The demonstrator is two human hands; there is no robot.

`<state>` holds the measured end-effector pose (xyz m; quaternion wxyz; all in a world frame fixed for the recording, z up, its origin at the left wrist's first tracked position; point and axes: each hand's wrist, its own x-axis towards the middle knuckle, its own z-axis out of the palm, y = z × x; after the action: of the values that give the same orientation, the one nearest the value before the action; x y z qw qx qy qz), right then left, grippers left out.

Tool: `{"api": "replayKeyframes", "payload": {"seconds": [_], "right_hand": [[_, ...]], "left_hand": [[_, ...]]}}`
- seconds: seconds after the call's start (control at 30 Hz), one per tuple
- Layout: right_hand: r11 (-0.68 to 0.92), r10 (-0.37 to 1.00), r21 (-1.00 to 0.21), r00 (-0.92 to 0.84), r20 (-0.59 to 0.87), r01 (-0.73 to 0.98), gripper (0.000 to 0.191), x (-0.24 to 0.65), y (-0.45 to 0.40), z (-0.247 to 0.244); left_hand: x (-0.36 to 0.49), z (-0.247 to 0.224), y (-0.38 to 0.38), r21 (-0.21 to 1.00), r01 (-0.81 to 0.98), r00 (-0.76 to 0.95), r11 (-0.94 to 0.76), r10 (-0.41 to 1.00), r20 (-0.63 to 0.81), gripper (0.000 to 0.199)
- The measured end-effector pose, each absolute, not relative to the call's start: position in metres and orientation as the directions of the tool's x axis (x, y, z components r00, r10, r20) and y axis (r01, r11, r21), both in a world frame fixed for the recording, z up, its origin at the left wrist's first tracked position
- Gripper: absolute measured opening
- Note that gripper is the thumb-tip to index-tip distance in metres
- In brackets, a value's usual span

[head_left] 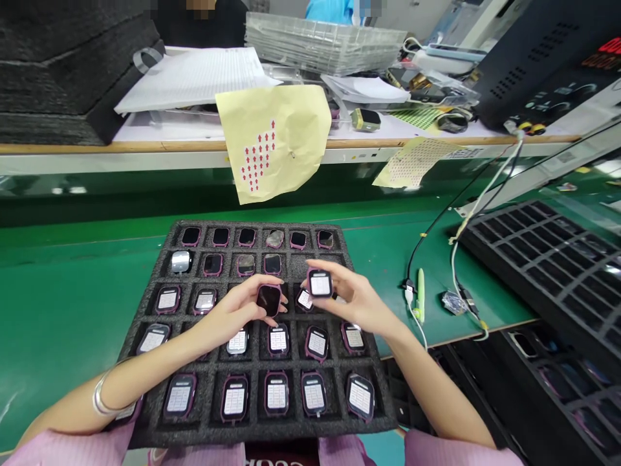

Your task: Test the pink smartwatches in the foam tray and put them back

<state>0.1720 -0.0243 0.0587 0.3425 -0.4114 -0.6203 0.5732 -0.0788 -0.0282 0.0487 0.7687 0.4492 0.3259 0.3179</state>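
My left hand (252, 301) is closed around a purple-framed smartwatch body (268, 300) with a dark screen. Between the thumb and fingers of my right hand (356, 294) is another smartwatch body (321, 283), its lit screen showing white rows of text. Both are held above a black foam tray (242, 432) divided into square pockets. Dark-screened watches such as this one (221, 237) fill the far row, while several in the nearer rows, like this watch (276, 393), show white lists. My hands and forearms hide some pockets.
More black trays (548, 259) lie at the right. Cables (453, 259) hang down beside a green pen-like tool (420, 296). On the shelf are papers (194, 74), stacked clear plastic trays (320, 42) and a dark instrument box (538, 58). A yellow sticker sheet (276, 142) hangs from its edge.
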Motion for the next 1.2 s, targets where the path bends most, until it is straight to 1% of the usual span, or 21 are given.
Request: {"api": "replayKeyframes", "payload": {"seconds": [0.1,0.2,0.27,0.33,0.4,0.47,0.5,0.57,0.6,0.67,0.7,0.77,0.87,0.93,1.0,1.1,1.17,1.2], "right_hand": [[0.102,0.918,-0.958,-0.397,-0.014,0.269,0.054,0.195,0.004,0.047],[0.212,0.938,-0.848,-0.344,0.037,0.486,0.052,0.212,0.026,0.030],[0.242,0.943,-0.796,-0.327,0.058,0.555,0.050,0.218,0.030,0.022],[0.273,0.935,-0.745,-0.349,0.058,0.609,0.049,0.222,0.027,0.023],[0.347,0.906,-0.632,-0.423,0.033,0.693,0.054,0.224,0.020,0.032],[0.444,0.864,-0.482,-0.504,0.007,0.755,0.059,0.220,0.017,0.046],[0.484,0.849,-0.422,-0.529,0.011,0.767,0.055,0.215,0.018,0.053],[0.535,0.826,-0.381,-0.562,0.048,0.754,0.036,0.197,0.023,0.062],[0.551,0.814,-0.398,-0.578,0.060,0.734,0.029,0.184,0.028,0.063],[0.560,0.773,-0.476,-0.635,0.006,0.678,0.023,0.154,0.037,0.060],[0.511,0.795,-0.503,-0.605,-0.031,0.697,0.019,0.138,0.040,0.055],[0.435,0.851,-0.505,-0.523,-0.040,0.746,0.014,0.111,0.043,0.043],[0.305,0.928,-0.528,-0.371,-0.022,0.793,0.014,0.087,0.042,0.026],[0.244,0.946,-0.586,-0.322,-0.031,0.773,0.016,0.082,0.042,0.020],[0.218,0.940,-0.671,-0.338,-0.052,0.709,0.014,0.085,0.042,0.019],[0.212,0.907,-0.797,-0.418,-0.056,0.565,0.014,0.094,0.039,0.028],[0.175,0.888,-0.894,-0.458,-0.038,0.414,0.016,0.101,0.032,0.038],[0.112,0.886,-0.948,-0.463,-0.041,0.298,0.016,0.105,0.027,0.042]], "left_hand": [[-0.078,0.046,-0.028,0.888,-0.223,0.578,0.403,0.788,-0.213,0.045],[-0.078,0.049,-0.027,0.889,-0.214,0.573,0.404,0.789,-0.221,0.045],[-0.077,0.052,-0.027,0.895,-0.192,0.570,0.402,0.788,-0.232,0.045],[-0.076,0.055,-0.026,0.900,-0.177,0.569,0.399,0.787,-0.237,0.045],[-0.076,0.056,-0.026,0.901,-0.178,0.568,0.396,0.789,-0.234,0.045],[-0.076,0.057,-0.025,0.901,-0.176,0.568,0.397,0.788,-0.236,0.046],[-0.075,0.056,-0.024,0.902,-0.170,0.568,0.397,0.787,-0.239,0.046],[-0.075,0.054,-0.024,0.909,-0.151,0.570,0.389,0.786,-0.242,0.046],[-0.075,0.053,-0.024,0.914,-0.139,0.571,0.382,0.784,-0.242,0.046],[-0.076,0.048,-0.024,0.931,-0.101,0.565,0.350,0.791,-0.236,0.044],[-0.076,0.046,-0.024,0.945,-0.073,0.554,0.317,0.801,-0.226,0.042],[-0.077,0.042,-0.025,0.977,0.002,0.513,0.215,0.838,-0.185,0.037],[-0.078,0.042,-0.025,0.992,0.129,0.442,0.007,0.895,-0.064,0.029],[-0.079,0.044,-0.026,0.973,0.207,0.420,-0.102,0.908,0.005,0.024],[-0.079,0.047,-0.026,0.949,0.268,0.415,-0.166,0.909,0.042,0.021],[-0.081,0.050,-0.027,0.925,0.315,0.440,-0.214,0.896,0.058,0.018],[-0.082,0.052,-0.028,0.917,0.326,0.468,-0.231,0.882,0.056,0.017],[-0.083,0.053,-0.028,0.916,0.327,0.476,-0.234,0.878,0.055,0.017]]}}
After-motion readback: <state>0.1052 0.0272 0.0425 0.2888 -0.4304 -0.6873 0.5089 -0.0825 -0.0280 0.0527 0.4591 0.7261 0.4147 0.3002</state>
